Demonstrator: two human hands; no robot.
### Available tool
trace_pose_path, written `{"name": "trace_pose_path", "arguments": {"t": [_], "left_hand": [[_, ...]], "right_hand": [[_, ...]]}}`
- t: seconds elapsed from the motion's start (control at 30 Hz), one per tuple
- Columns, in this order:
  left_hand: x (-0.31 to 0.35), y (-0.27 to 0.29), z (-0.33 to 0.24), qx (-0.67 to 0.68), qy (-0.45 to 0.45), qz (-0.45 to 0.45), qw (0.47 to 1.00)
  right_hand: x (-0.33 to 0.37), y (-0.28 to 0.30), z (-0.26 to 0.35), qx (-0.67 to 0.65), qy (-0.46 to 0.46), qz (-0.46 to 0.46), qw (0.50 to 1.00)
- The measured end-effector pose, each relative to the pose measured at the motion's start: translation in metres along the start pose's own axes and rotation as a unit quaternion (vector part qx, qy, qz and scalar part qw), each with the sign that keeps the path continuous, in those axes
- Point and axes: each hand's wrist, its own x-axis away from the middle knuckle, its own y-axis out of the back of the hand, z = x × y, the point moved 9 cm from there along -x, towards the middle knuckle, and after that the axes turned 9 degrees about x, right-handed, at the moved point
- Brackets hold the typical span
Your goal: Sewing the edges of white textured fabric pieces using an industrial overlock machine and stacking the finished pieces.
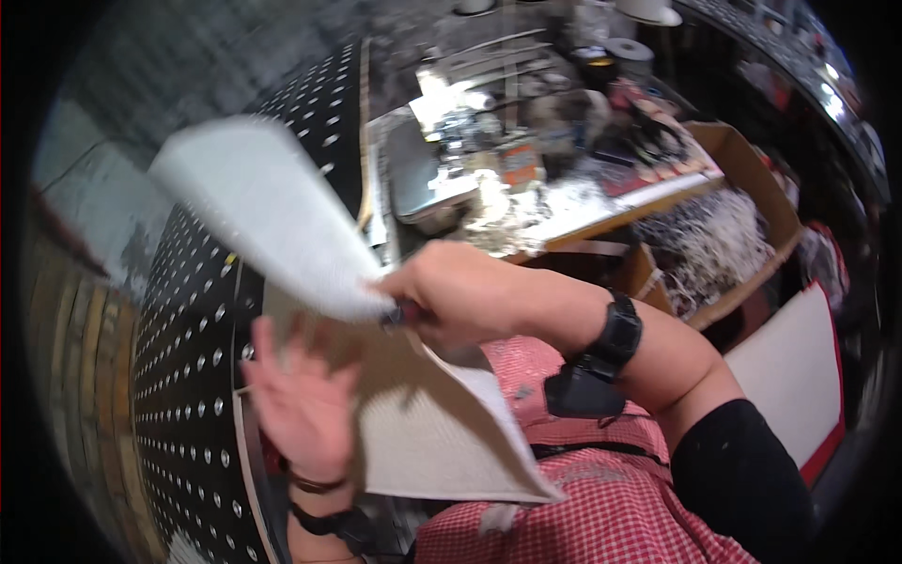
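My right hand (442, 287) is closed at the narrow end of a white sheet (268, 202), whose wide end is raised toward the upper left and smeared by motion. A small dark object (402, 313) shows at the fingers of this hand; its kind cannot be made out. Palm up with fingers spread, my left hand (305, 399) holds nothing. Beside it, a cream cloth-like sheet (442, 437) hangs over my lap, partly in shadow. Whether the white and cream sheets are one piece is hidden behind my right hand.
A black panel with rows of shiny dots (188, 376) stands along the left. Ahead, a cluttered workbench (601, 221) bears a metal tin (418, 174) and tools. At right are a cardboard box (789, 230) of pale shreds (705, 240) and a cream panel with a red edge (789, 376).
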Motion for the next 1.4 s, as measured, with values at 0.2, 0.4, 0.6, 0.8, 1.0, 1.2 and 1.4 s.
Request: {"name": "trace_pose_path", "arguments": {"t": [0.2,0.4,0.6,0.8,1.0,1.2,1.4], "left_hand": [[-0.030,-0.025,0.013,-0.068,-0.020,0.221,0.973],[0.053,-0.283,0.180,-0.133,-0.004,0.519,0.844],[0.166,-0.295,0.288,-0.313,0.001,0.759,0.571],[0.165,-0.218,0.335,-0.379,0.138,0.734,0.546],[0.124,-0.134,0.436,-0.426,0.385,0.536,0.619],[0.161,-0.102,0.515,-0.311,0.526,0.411,0.677],[0.179,-0.084,0.494,-0.307,0.569,0.464,0.606]], "right_hand": [[0.174,0.038,0.009,-0.200,-0.002,-0.085,0.976],[0.494,0.022,-0.037,-0.265,-0.456,-0.509,0.680],[0.754,-0.055,0.006,-0.259,-0.578,-0.647,0.425],[0.849,-0.050,0.028,-0.033,-0.803,-0.504,0.315],[0.883,-0.050,0.016,0.111,-0.841,-0.383,0.365],[0.897,-0.064,0.018,0.066,-0.804,-0.456,0.377],[0.901,-0.064,0.034,0.024,-0.823,-0.430,0.369]]}}
